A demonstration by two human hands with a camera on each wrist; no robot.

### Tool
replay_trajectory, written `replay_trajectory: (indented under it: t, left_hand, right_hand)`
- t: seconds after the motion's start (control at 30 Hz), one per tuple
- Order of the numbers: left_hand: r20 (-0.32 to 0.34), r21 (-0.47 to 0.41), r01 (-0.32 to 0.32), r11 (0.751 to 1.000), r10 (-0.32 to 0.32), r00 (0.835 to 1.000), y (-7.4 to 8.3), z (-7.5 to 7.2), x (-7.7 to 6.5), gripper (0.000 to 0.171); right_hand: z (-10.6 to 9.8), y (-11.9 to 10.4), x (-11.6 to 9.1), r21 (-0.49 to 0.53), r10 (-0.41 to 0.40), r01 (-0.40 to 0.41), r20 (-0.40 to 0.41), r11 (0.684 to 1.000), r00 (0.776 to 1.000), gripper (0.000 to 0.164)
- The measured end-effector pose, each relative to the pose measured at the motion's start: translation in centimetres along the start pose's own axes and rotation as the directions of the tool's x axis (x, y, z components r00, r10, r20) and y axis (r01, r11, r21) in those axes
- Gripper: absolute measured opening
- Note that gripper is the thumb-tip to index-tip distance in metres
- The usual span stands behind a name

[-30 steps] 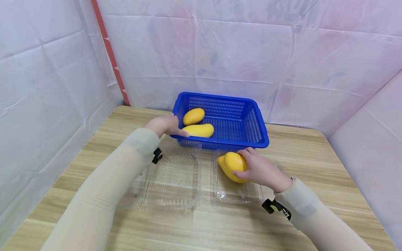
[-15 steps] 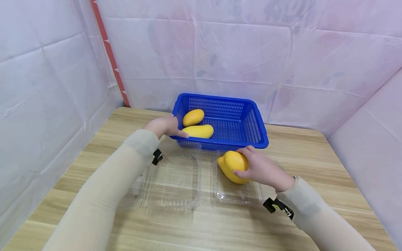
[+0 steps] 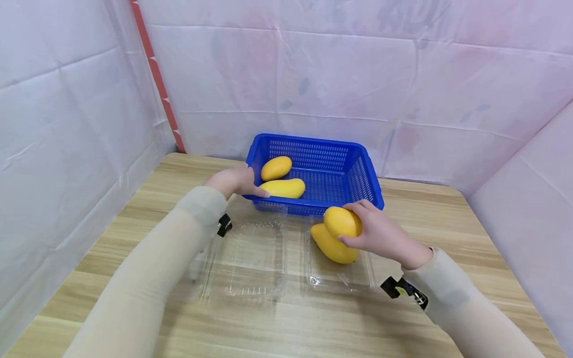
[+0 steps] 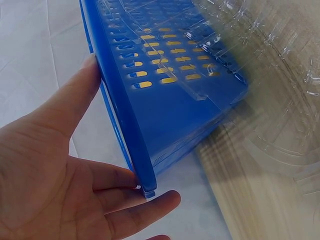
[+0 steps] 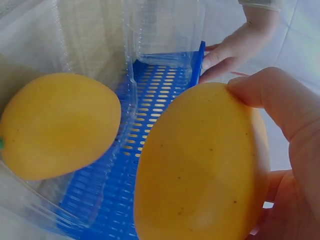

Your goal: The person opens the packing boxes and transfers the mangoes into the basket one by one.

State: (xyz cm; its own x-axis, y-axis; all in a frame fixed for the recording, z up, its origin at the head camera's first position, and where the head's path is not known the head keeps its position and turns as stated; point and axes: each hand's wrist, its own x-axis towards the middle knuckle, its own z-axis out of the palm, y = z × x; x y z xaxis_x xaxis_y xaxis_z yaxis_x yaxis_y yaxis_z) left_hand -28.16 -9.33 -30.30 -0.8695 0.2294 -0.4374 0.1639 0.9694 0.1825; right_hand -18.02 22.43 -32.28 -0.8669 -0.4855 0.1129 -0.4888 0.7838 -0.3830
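My right hand (image 3: 380,233) grips a yellow mango (image 3: 341,222) between thumb and fingers. It is held over a second mango (image 3: 333,248), which lies in a clear plastic clamshell box (image 3: 333,286). In the right wrist view the held mango (image 5: 200,170) fills the middle, and the one in the box (image 5: 60,125) is to its left. At the left end of a blue plastic basket (image 3: 313,137), my left hand (image 3: 237,180) holds the rim. The left wrist view has the thumb against that rim (image 4: 125,112) and the fingertips under its corner.
Inside the basket, at its left side, are two more mangoes, one behind (image 3: 276,168) and one in front (image 3: 286,189). A second clear box (image 3: 257,290) lies opened on the wooden table (image 3: 277,330). Pale cloth walls (image 3: 340,79) stand behind and at both sides.
My right hand has moved slightly up and to the right with its mango, so more of the mango below shows. My left hand stays at the basket rim.
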Motion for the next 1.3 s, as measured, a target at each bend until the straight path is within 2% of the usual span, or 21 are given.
replay_trajectory:
  t: [0.2, 0.4, 0.8, 1.07, 1.3]
  left_hand:
    - [-0.001, 0.0, 0.002, 1.0, -0.002, 1.0, 0.0, 0.1, -0.1, 0.096]
    - [-0.005, -0.003, -0.002, 1.0, 0.002, 1.0, 0.2, 0.2, -0.1, 0.095]
    - [-0.01, -0.013, 0.011, 1.0, -0.011, 1.0, 0.3, 0.7, 0.2, 0.096]
    - [-0.001, 0.016, 0.008, 1.0, -0.008, 1.0, 0.6, 0.3, 0.6, 0.097]
    - [0.006, 0.014, 0.03, 0.999, -0.031, 1.0, 0.2, 0.3, 0.1, 0.096]
  right_hand:
    - [-0.4, 0.2, 0.2, -0.01, 0.007, -0.007, 0.008, 1.0, 1.0, 0.06]
    - [-0.7, 0.6, 0.4, -0.016, 0.005, -0.005, -0.023, 1.0, 1.0, 0.06]
    - [-1.2, 1.1, 0.8, 0.01, 0.018, -0.018, -0.026, 1.0, 1.0, 0.061]
    - [-1.8, 1.3, 1.1, -0.008, -0.001, 0.0, -0.063, 1.0, 0.998, 0.06]
    - [-2.2, 1.2, 1.8, -0.013, -0.001, 0.0, -0.055, 1.0, 0.998, 0.06]
